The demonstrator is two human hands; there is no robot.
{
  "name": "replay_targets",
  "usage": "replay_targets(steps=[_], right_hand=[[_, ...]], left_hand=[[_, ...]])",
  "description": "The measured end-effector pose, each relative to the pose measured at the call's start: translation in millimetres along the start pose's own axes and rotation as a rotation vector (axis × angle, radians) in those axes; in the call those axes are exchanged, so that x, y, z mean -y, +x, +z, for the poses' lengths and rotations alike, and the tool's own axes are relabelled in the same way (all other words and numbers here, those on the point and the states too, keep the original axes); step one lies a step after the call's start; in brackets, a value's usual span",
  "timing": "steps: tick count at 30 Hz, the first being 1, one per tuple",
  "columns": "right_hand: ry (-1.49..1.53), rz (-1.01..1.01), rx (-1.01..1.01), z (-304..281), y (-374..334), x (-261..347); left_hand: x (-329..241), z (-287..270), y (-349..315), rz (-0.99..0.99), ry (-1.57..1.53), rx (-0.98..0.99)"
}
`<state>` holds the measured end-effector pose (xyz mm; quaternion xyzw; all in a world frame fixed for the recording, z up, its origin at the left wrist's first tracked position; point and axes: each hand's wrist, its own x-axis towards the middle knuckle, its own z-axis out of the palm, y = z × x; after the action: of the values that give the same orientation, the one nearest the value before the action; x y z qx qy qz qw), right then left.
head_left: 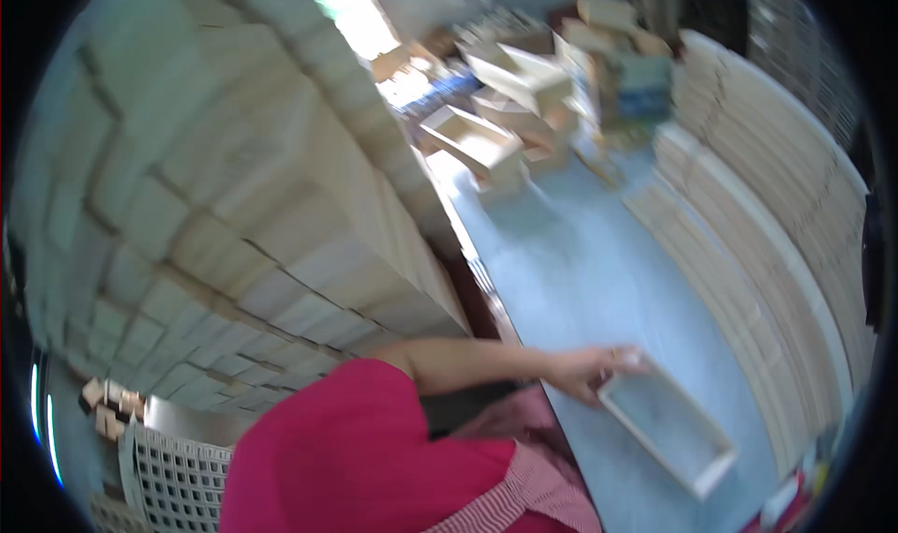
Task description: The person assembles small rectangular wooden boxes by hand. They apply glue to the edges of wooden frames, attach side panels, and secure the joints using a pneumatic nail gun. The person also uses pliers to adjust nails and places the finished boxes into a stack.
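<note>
My left hand point(587, 372) is closed on the far end of a long rectangular wooden frame point(662, 447). The frame has pale thin sides, and the blue-grey table surface point(599, 271) shows through its middle. It lies slantwise over the near part of the table; whether it rests flat or is slightly raised, I cannot tell. My left arm, in a pink short sleeve point(327, 449), reaches across from the left. My right hand is not in view. The picture is smeared by motion.
Stacked pale wooden pieces point(262, 206) rise like a wall on the left. Piled thin boards point(758, 150) line the table's right side. Open wooden boxes point(477, 145) stand at its far end, near more cluttered pieces point(608, 28). A perforated pale crate point(182, 463) sits lower left.
</note>
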<state>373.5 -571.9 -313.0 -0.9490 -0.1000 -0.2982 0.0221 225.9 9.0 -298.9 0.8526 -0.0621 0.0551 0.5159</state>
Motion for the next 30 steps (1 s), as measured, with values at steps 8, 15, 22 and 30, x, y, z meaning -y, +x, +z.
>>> replay_targets(steps=[8, 15, 22, 30], right_hand=[[-0.025, 0.23, 0.502, -13.9, 48.9, -34.6], [0.584, 0.502, 0.295, -114.3, 38.6, 14.8], [0.775, 0.62, 0.146, -194.9, 18.2, 178.2], [0.065, 0.323, 0.236, -141.5, 47.8, 112.0]], left_hand=[[-32.9, 6.0, -6.2, -0.111, 0.087, -0.111], [-71.5, 15.9, -0.8, -0.22, 0.01, -0.089], [-46.7, 24.0, 0.8, -0.112, 0.081, -0.11], [-29.7, 38.5, -7.6, -0.017, 0.24, -0.183]])
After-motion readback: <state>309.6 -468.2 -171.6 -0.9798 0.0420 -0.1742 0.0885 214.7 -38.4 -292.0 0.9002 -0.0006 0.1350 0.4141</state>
